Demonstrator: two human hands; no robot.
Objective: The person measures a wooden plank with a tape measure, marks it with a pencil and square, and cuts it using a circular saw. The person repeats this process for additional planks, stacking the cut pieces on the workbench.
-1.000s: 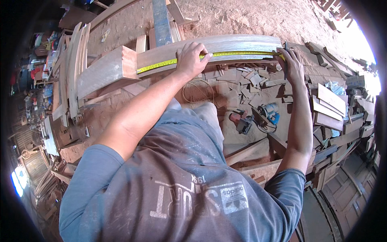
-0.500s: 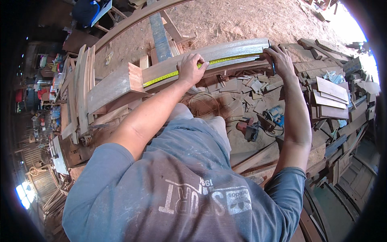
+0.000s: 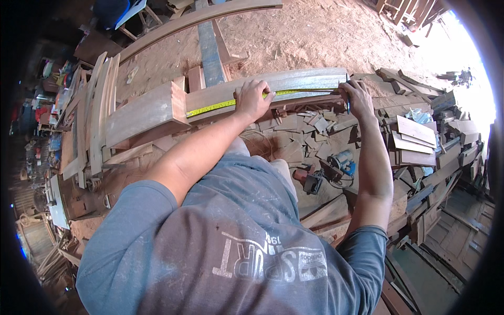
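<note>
A yellow tape measure blade (image 3: 211, 108) is stretched along a long wooden board (image 3: 294, 77). The blade's left end meets the edge of a wide wooden piece (image 3: 147, 112) that stands crosswise on the board. My left hand (image 3: 254, 98) is closed around the blade near its middle, thumb and fingers pinching it. My right hand (image 3: 359, 100) is at the board's right end, fingers bent round a slim dark blue pen-like stick (image 3: 347, 93). The tape runs up to those same fingers, and whatever else they hold there is hidden.
Below the board lie wood offcuts (image 3: 307, 131), a red and black power tool (image 3: 308, 178) and a blue one (image 3: 342, 163) with a cord. Stacked planks (image 3: 415, 134) fill the right. Upright boards (image 3: 100, 113) lean at left; sawdust covers the ground (image 3: 315, 37) beyond.
The view has shifted slightly. Near my right hand the tape now shows narrower, more edge-on than before. Both hands stay at about the same places along the board.
</note>
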